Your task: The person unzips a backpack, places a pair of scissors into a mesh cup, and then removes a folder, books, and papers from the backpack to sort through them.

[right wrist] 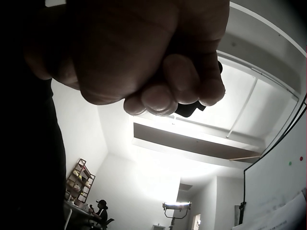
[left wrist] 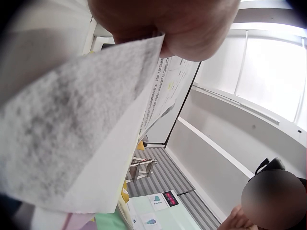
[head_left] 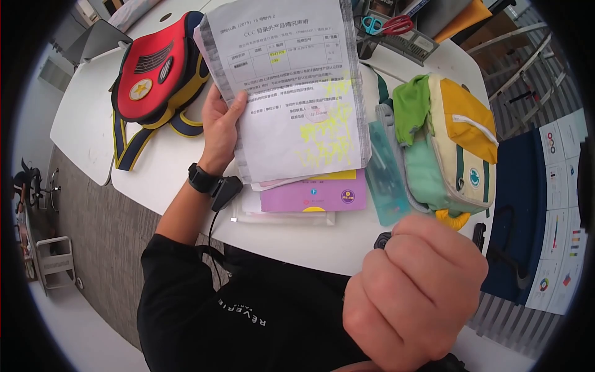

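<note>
My left hand (head_left: 222, 127) grips a printed paper sheet (head_left: 291, 133) by its left edge, thumb on the front. Grey bands run along the sheet's sides, and yellow highlighter marks cover parts of it. Seen from the left wrist, the sheet (left wrist: 86, 139) hangs below the left hand (left wrist: 168, 24). Close to the head camera, my right hand (head_left: 415, 291) is raised in a curled fist, with nothing showing in it. In the right wrist view its fingers (right wrist: 158, 98) curl in, and a black thing (right wrist: 189, 109) shows behind them.
A purple booklet (head_left: 313, 197) and other papers lie under the sheet. To the left is a red and navy bag (head_left: 158, 68); to the right, a teal pencil case (head_left: 385, 177) and a cream and yellow backpack (head_left: 443, 149). Scissors (head_left: 396, 25) stand in a holder behind.
</note>
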### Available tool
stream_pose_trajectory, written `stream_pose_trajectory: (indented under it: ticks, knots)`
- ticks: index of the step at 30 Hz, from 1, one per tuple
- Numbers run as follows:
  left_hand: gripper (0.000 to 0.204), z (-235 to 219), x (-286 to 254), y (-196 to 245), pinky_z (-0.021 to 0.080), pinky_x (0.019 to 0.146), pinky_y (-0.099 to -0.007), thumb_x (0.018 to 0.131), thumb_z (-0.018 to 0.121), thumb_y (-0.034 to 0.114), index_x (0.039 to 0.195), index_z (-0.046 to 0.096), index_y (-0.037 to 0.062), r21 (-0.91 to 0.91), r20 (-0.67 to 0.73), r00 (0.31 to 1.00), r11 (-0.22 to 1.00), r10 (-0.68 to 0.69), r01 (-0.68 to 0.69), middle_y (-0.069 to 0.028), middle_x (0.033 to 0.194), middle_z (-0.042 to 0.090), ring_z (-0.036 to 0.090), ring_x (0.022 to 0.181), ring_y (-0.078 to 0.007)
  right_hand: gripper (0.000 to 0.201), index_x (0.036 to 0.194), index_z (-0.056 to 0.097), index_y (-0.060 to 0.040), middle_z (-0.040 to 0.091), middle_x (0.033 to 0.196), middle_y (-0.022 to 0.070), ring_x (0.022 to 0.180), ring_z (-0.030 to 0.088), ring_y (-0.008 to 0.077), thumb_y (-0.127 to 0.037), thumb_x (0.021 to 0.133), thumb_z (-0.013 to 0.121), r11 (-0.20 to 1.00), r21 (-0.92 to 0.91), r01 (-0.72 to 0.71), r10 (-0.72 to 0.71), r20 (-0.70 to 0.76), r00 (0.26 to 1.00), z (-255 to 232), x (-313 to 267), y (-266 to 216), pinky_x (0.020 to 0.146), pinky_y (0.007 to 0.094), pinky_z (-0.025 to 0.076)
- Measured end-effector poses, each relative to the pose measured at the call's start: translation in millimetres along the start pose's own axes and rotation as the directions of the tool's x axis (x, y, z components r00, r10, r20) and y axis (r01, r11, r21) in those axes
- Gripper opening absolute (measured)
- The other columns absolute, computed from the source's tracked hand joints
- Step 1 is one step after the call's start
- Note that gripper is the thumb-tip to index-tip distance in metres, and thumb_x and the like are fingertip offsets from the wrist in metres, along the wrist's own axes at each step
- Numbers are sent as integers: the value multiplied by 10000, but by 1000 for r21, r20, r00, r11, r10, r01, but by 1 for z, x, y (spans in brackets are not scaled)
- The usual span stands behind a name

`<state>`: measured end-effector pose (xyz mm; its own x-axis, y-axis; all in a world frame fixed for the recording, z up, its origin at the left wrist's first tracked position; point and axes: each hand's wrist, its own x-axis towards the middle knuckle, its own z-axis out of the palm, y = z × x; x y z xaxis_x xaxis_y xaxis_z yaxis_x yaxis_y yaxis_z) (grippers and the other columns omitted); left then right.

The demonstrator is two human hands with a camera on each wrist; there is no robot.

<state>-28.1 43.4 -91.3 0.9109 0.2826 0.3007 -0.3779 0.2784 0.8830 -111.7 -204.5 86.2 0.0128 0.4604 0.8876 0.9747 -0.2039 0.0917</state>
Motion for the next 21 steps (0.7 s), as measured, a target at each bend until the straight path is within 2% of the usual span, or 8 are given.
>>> stream_pose_trajectory:
  ticks: [2,6,8,11,13,15,17,21]
  knots:
    - [403,0,-1,0,490,990,-318,975,564,9,1355,435,-30,-2,-9,1000,1000,2,-2,-152,1294,608,609,1151,-186,364,568,488,18,404,561,96,474,430,215,-278,380,390,993,35,114,-116,35,993,-4,-1,8,427,250,358]
    - [409,0,0,1,489,990,-317,974,564,9,1359,430,-32,13,-8,1000,1000,15,-15,-151,1289,609,608,1149,-187,410,599,519,30,458,596,107,508,478,230,-288,380,381,989,19,146,-147,65,987,-17,3,6,434,284,413]
    - [413,-1,0,0,492,991,-322,975,564,13,1361,423,-33,-14,2,1000,1000,6,-6,-155,1292,608,612,1148,-193,146,621,529,1,540,602,111,515,546,243,-61,516,612,998,-37,-43,51,278,959,-31,1,-2,466,373,489]
    - [414,1,-1,3,501,987,-331,977,560,15,1362,416,-36,-20,24,1000,1000,1,-1,-166,1296,605,616,1150,-203,127,619,541,-15,545,609,93,503,541,248,-64,522,609,989,-129,-78,102,196,975,-33,-13,27,498,374,484]
    - [414,3,-1,5,504,985,-335,979,557,16,1363,414,-36,-14,11,1000,1000,-8,8,-170,1296,605,620,1148,-207,66,664,582,-7,556,627,90,531,562,224,-17,602,604,959,-139,-247,259,71,963,-21,-26,60,574,352,498]
    - [414,4,0,7,508,982,-339,980,555,17,1365,412,-37,-6,0,1000,1000,-13,13,-174,1296,605,624,1146,-211,66,732,584,7,649,770,102,672,627,231,62,733,549,811,-259,-525,571,152,807,-13,-31,89,630,291,506]
    - [426,4,-1,8,509,980,-340,981,552,16,1376,404,-39,4,2,1000,1000,-26,26,-180,1297,605,628,1139,-215,118,897,646,22,684,849,131,729,652,247,-17,853,543,704,-92,-704,710,95,697,7,-52,122,658,286,513]
    - [437,6,-1,8,507,977,-334,980,552,16,1386,399,-37,8,18,1000,1000,-25,25,-182,1300,604,633,1131,-217,270,1170,624,2,707,953,128,833,671,197,-131,939,575,597,35,-801,774,236,587,32,-90,158,672,291,525]
